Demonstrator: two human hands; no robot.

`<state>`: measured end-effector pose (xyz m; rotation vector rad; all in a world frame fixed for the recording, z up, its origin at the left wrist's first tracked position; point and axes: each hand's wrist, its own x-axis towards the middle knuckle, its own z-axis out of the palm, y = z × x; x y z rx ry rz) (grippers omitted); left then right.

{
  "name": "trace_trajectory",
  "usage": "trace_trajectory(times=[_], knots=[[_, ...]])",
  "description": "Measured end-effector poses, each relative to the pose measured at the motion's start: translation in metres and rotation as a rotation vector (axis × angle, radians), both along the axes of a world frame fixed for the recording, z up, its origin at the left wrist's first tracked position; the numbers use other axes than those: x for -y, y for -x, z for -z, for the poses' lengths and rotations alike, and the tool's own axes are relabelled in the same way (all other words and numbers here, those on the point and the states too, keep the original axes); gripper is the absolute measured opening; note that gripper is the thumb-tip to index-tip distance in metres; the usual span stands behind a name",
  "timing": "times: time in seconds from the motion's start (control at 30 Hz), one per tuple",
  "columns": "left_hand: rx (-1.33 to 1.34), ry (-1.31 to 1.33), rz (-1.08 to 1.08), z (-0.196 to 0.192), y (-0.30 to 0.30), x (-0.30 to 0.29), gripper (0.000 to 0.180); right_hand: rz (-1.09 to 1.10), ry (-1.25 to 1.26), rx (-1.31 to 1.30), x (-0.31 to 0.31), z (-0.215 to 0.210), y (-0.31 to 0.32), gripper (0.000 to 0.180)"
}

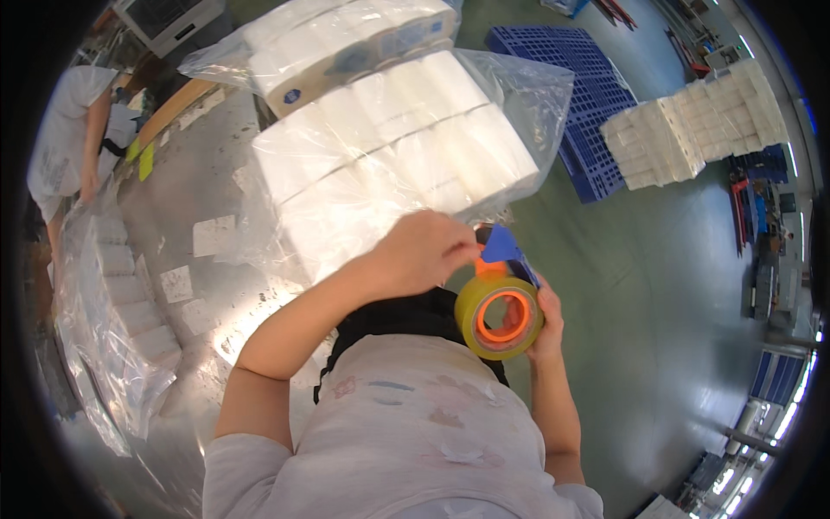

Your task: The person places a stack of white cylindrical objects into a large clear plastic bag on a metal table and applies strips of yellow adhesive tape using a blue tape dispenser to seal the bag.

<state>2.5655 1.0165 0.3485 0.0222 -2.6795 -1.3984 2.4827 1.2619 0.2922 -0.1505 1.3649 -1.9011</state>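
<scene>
My right hand (547, 322) is wrapped round a tape gun (501, 246) with blue and orange parts, held in front of my waist. On it sits a wide roll of yellowish clear tape (468, 322) round an orange hub. My left hand (419, 256) is closed, its thumb and fingers pinched together right at the gun's front end. Whatever lies between those fingertips is too small to see. Just beyond my hands lies a large clear plastic bag (546, 95) packed with white rolls (406, 130), on a worn work table (186, 147).
At the left, another person (73, 130) stands by a second clear bag of white rolls (125, 285). Blue plastic pallets (562, 82) lie on the green floor (640, 285) at the far right, beside stacked white packs (692, 130). A further bagged pack (346, 52) sits behind mine.
</scene>
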Motion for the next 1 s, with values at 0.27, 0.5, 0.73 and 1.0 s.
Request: trace_trajectory(times=[0.27, 0.5, 0.73, 1.0], knots=[[0.131, -0.046, 0.145, -0.066, -0.008, 0.065, 0.018, -0.124, 0.039, -0.357, 0.023, -0.094, 0.025, 0.076], [-0.236, 0.506, -0.109, -0.215, 0.011, 0.141, 0.021, -0.186, 0.225, -0.992, 0.135, -0.252, 0.091, 0.073], [-0.338, 0.538, -0.565, -0.218, 0.005, 0.251, 0.024, -0.400, 0.214, -1.151, 0.271, -0.295, 0.100, 0.057], [-0.465, 0.608, -1.229, -0.379, -0.085, 0.192, 0.020, -0.818, 0.949, -0.674, 0.375, -0.363, 0.076, 0.028]])
